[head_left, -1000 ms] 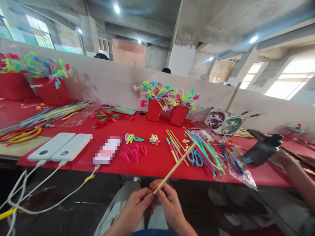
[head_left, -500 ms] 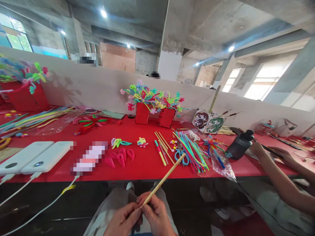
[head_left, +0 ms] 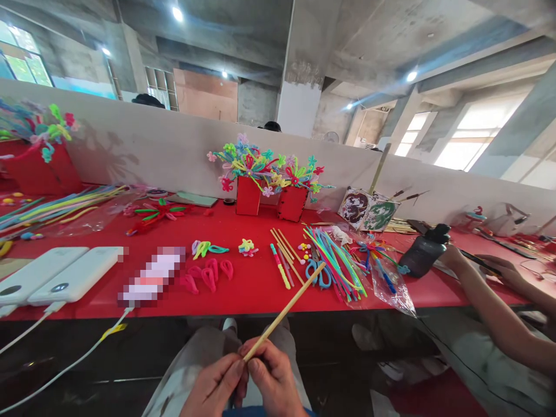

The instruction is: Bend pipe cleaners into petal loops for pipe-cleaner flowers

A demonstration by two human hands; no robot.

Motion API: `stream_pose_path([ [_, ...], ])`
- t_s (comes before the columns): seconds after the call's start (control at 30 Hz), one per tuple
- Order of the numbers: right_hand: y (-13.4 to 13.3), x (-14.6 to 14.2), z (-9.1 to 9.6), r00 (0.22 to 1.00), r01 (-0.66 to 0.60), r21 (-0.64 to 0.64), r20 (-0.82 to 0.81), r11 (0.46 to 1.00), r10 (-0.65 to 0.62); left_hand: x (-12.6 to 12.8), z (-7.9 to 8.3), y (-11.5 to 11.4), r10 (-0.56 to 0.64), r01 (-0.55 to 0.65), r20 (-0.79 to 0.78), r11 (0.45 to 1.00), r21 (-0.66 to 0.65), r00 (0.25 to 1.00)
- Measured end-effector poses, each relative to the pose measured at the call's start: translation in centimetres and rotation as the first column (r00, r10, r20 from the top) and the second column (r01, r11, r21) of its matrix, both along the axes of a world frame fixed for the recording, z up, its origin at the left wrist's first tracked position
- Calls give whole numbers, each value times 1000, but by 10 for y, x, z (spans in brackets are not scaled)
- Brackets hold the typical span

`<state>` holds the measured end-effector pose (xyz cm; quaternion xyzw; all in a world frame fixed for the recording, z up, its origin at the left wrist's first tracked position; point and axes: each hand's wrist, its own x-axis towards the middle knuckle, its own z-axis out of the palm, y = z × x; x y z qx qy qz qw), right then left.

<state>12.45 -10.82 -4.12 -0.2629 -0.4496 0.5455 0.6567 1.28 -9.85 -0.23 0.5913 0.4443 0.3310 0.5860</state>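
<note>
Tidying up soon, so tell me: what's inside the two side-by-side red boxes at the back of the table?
Bunches of coloured pipe-cleaner flowers stand in both red boxes, spreading over the rims. The box walls hide the stem ends and anything else inside.

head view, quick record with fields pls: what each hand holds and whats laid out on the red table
left hand: pinches the lower end of the wooden stick
right hand: grips the same end, touching the left hand
stick pose: slants up and right, tip overlapping the blue scissors in this view
red table: pipe cleaners, pink loops, white power banks, red boxes of flowers
neighbour: co-worker's arm at far right, hand by a dark bottle
</note>
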Motion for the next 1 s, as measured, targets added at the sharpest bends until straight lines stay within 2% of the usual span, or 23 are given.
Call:
stream_pose_path([
  [0.17,-3,1,-1,1000,-20,-48,9,999,21,4,-1,-1,4,-4,8,998,-56,1000],
  [0.27,-7,9,4,982,101,-64,169,993,-89,0,-5,0,-19,18,-40,1000,-21,999],
  [0.33,-8,15,7,923,201,-67,347,977,-166,-7,-7,3,43,-41,-81,999,31,996],
  [0.43,-9,20,2,797,251,-33,574,968,-187,-20,-9,8,176,-171,-47,981,91,983],
  [0.57,-10,18,-23,611,172,147,759,974,-222,-33,-1,9,290,-296,113,955,33,950],
  [0.67,-12,19,-40,532,103,227,810,968,-246,-39,9,6,383,-378,182,924,-60,906],
  [0.8,-17,27,-43,529,149,167,819,975,-221,-46,17,8,456,-443,228,890,-107,860],
  [1.0,-24,35,-34,643,280,-12,744,960,-178,-59,15,17,463,-461,272,884,-73,844],
])
